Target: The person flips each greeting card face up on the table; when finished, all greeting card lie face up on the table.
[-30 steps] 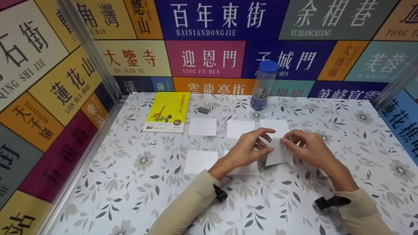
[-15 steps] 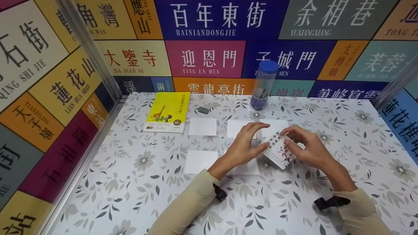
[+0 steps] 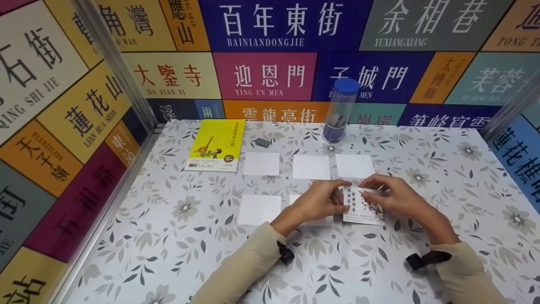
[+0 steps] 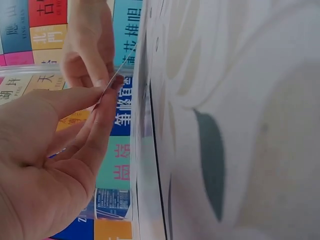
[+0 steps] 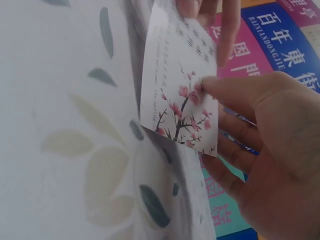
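Held between both hands just above the floral tablecloth (image 3: 168, 236): a blossom-printed card (image 3: 363, 206), picture side up, pink flowers on a dark branch with lines of small print. Left hand (image 3: 321, 200) pinching the card's left edge between thumb and fingertips; right hand (image 3: 394, 196) gripping its right side, thumb on the printed face. Seen edge-on from the left wrist as a thin line, so whether its lower edge touches the cloth is hard to tell; from the right wrist, seemingly resting there.

Relative to the card: three white blank cards in a row just beyond it, the nearest (image 3: 355, 165), the middle (image 3: 311, 166) and the far-left one (image 3: 261, 163). To its left, one more blank card (image 3: 259, 209), and another (image 3: 314, 220) partly hidden under the left hand. Farther beyond and to the left, a yellow giraffe-cover book (image 3: 215, 144) and a small grey eraser (image 3: 262, 142). Straight beyond, near the sign-covered wall (image 3: 265, 76), a clear cylinder with a blue lid (image 3: 339, 110).
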A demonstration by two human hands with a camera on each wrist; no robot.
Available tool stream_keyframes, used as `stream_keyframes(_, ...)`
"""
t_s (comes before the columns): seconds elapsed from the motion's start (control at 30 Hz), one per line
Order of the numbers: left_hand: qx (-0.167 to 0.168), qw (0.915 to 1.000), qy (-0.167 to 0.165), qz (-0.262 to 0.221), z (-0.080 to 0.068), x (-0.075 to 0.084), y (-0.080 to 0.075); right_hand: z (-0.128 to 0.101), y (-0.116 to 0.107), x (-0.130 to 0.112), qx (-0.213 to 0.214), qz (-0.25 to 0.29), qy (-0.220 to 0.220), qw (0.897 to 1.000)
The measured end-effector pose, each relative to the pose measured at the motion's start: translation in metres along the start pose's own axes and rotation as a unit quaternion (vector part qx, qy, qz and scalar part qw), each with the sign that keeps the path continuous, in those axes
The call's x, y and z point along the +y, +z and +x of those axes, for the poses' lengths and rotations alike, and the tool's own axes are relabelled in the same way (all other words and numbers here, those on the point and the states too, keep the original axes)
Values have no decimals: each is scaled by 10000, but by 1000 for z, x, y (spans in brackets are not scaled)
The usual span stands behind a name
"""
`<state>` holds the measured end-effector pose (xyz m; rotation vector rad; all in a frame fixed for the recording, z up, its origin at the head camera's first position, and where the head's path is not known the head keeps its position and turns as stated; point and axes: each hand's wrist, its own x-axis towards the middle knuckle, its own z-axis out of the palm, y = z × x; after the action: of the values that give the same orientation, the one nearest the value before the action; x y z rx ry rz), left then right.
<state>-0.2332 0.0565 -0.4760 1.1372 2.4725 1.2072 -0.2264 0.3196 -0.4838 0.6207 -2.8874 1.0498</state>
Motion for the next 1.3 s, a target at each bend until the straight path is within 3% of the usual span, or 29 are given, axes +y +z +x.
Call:
stream_keyframes(0.1, -134, 9970, -3, 761, -1, 1, 2, 1, 2, 4, -87, 30, 6, 10000)
stream_keyframes(0.23, -285, 9849, -252, 1690, -5, 4, 4, 3, 7, 6, -129, 9, -31, 9999)
stream_keyframes(0.33, -666, 9752, -475, 2059, -10, 7, 5, 4, 9, 6, -196, -57, -49, 9998)
stream_keyframes(0.43, -960, 9650, -457, 2396, -13, 8, 7, 5, 11, 6, -208, -134, -54, 9997)
stream_keyframes(0.57, -1004, 9565, -365, 2714, -15, 7, 7, 6, 10, 6, -141, -231, -91, 9996)
stream_keyframes(0.97, -1098, 9632, -497, 2403, -12, 4, 2, 2, 5, 9, -379, -384, 134, 9985)
stream_keyframes(1.13, -1067, 9657, -330, 2345, -14, -1, -13, 0, 3, 10, -428, -395, 327, 9978)
stream_keyframes(1.3, -892, 9729, -180, 2126, -27, -12, -35, -3, 1, 11, -431, -387, 243, 9980)
